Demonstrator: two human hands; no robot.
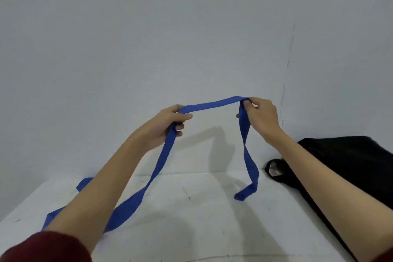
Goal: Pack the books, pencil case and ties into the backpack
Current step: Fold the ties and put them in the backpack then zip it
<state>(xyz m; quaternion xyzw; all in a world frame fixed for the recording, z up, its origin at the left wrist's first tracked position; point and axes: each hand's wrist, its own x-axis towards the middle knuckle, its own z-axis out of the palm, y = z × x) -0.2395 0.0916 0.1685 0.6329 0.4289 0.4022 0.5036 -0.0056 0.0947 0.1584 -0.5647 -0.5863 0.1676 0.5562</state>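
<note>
Above the white table (191, 219), I count one blue tie (212, 104) stretched between two hands: left hand (168, 125) grips one section, right hand (262, 116) pinches another. Both ends trail onto the table. One black backpack (350, 161) lies right.

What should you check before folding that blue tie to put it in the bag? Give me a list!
1. Left hand grips the tie: ok.
2. Right hand pinches the tie: ok.
3. Stretch between the hands is flat, no twist: ok.
4. Both ends are off the table: not ok; both trail on it, and the right-hand strand is twisted.
5. Black backpack is close by on the right: ok.
6. Backpack is open: cannot tell.
</note>
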